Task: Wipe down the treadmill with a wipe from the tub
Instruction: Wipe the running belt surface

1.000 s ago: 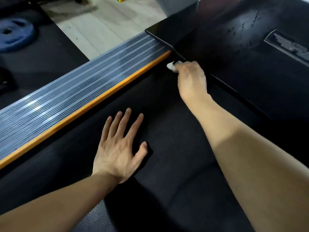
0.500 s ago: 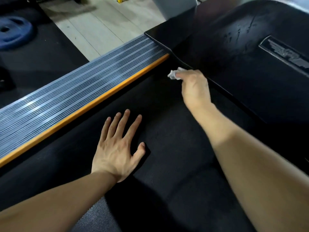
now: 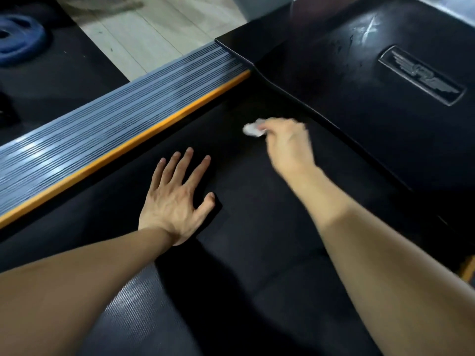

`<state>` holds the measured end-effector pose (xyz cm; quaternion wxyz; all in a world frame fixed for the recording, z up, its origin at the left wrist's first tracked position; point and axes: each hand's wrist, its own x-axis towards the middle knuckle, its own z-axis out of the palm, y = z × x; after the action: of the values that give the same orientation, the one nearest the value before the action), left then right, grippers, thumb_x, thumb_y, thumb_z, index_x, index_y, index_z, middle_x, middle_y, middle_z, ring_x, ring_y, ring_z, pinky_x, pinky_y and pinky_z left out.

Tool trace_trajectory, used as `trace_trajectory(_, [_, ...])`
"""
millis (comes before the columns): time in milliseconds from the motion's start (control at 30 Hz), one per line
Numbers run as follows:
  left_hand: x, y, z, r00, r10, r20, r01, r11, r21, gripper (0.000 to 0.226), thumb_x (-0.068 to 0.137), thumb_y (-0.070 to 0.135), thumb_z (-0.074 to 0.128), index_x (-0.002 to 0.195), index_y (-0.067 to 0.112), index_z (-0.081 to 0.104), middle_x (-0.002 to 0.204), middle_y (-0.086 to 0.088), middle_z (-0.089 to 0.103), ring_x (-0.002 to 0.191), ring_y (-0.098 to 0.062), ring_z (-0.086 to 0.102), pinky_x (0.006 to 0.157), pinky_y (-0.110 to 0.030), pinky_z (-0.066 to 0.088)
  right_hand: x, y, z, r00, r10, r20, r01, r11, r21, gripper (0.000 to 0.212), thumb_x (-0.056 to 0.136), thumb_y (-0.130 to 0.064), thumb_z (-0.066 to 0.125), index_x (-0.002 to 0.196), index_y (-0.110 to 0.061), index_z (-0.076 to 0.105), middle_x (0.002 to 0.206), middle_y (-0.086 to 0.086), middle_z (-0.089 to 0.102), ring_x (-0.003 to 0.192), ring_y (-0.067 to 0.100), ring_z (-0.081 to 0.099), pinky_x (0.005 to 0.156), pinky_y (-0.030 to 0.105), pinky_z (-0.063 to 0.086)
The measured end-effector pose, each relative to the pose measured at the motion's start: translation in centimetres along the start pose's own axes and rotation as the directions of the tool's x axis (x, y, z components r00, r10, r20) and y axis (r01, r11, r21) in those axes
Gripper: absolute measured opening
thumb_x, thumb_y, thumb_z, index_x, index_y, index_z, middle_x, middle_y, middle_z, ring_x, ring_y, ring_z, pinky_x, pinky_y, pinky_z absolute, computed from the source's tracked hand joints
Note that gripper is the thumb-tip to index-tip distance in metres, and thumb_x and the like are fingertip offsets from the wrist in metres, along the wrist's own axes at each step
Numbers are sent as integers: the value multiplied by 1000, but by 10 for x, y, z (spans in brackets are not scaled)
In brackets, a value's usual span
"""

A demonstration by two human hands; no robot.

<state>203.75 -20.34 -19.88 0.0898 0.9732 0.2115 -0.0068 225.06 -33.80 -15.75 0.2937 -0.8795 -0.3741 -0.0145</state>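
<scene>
Pinching a small crumpled white wipe (image 3: 253, 129) in the blurred right hand (image 3: 289, 145), low over the black treadmill belt (image 3: 257, 227) near the motor cover (image 3: 359, 80). Soft, light, damp-looking; best bunched between fingertips. Left hand (image 3: 177, 201) flat on belt, fingers spread.

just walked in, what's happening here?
A person is wiping down a treadmill. The right hand grips a crumpled white wipe over the black belt, near the motor cover; the hand is motion-blurred. The left hand rests flat on the belt, fingers spread, beside the ribbed side rail. The wipe tub isn't in view.
</scene>
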Motion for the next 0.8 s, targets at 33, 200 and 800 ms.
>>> trace_trajectory(33, [1, 0, 0, 1000, 2, 1, -2, 1000, 13, 73, 95, 67, 19, 162, 40, 6, 171, 0, 0, 158, -19, -5, 128, -44, -2, -18, -11, 3, 993, -100, 69, 96, 993, 63, 42, 86, -24, 43, 106, -17, 79, 115, 4, 76, 106, 27, 70, 95, 38, 55])
trace_trajectory(200, [-19, 21, -4, 998, -47, -33, 49, 998, 46, 71, 98, 59, 15, 162, 28, 19, 170, -11, 14, 157, -31, 10, 128, -47, 6, -70, -13, -18, 944, -257, 207, 231, 962, 143, 44, 90, -22, 37, 106, -31, 78, 121, -12, 72, 110, 9, 61, 96, 23, 46])
trace_trajectory(800, [-108, 117, 31, 990, -132, -55, 133, 991, 30, 83, 97, 60, 25, 163, 12, 10, 171, -10, 3, 158, -26, -2, 127, -49, 7, -47, 81, -47, 996, -83, 45, 85, 995, -46, 44, 86, -28, 40, 102, -28, 81, 109, -10, 76, 111, 9, 67, 102, 35, 49])
